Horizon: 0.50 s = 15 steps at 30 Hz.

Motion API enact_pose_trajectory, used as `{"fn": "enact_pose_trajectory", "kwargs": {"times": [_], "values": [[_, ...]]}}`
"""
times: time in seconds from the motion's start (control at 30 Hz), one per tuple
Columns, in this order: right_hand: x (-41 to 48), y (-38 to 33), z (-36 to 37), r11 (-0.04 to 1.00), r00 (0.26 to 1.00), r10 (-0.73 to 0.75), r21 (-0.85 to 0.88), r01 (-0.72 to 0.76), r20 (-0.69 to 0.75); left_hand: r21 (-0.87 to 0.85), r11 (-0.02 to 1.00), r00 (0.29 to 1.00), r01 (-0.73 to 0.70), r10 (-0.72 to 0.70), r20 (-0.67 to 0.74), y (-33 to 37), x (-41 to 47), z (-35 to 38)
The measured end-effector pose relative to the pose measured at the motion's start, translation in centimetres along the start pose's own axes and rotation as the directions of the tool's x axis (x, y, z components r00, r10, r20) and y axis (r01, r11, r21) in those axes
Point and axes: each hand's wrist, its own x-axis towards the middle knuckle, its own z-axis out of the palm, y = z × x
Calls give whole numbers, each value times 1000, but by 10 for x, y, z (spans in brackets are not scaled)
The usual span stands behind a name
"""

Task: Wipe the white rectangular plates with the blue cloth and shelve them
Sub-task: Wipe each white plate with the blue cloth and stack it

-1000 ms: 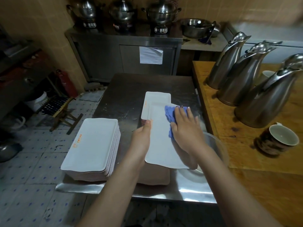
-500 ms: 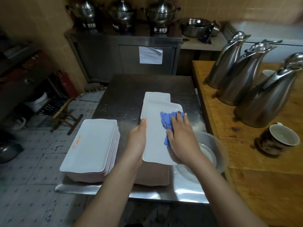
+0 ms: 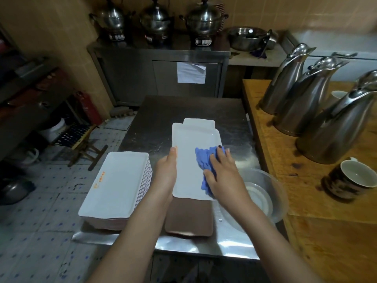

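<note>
The plate (image 3: 189, 158) has swung straighter over the table (image 3: 155, 119), its near end now further left than a second ago. The left hand (image 3: 166, 173) still grips its left edge, thumb on top. The right hand (image 3: 223, 175), fingers flat and spread, presses the cloth (image 3: 204, 164) on the plate's right half, having slid it nearer and leftward. The stack (image 3: 117, 184) at left is unchanged.

No legible text; orange print (image 3: 99, 180) on plate stack (image 3: 120, 180) unreadable.
</note>
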Motion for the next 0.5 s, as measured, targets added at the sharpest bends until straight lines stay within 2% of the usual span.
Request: {"fn": "enact_pose_trajectory", "kwargs": {"times": [0.07, 0.2, 0.33, 0.5], "values": [[-19, -4, 6, 987, 1000, 2, 158, 2, -28, 6, 1000, 1000, 5, -5, -12, -1, 3, -3], [-21, -2, 2, 911, 987, 162, 385, -148, -4, 46, 999, 1000, -6, 6, 2, -14, 1, 0], [-5, 8, -6, 919, 978, 207, 340, -199, 14, -14, 1000, 999, -6, 6, 52, -18, -3, 7], [4, 10, -6, 863, 940, 338, 414, -290, -46, -25, 999, 998, -32, 33, 49, -22, -2, 9]]}}
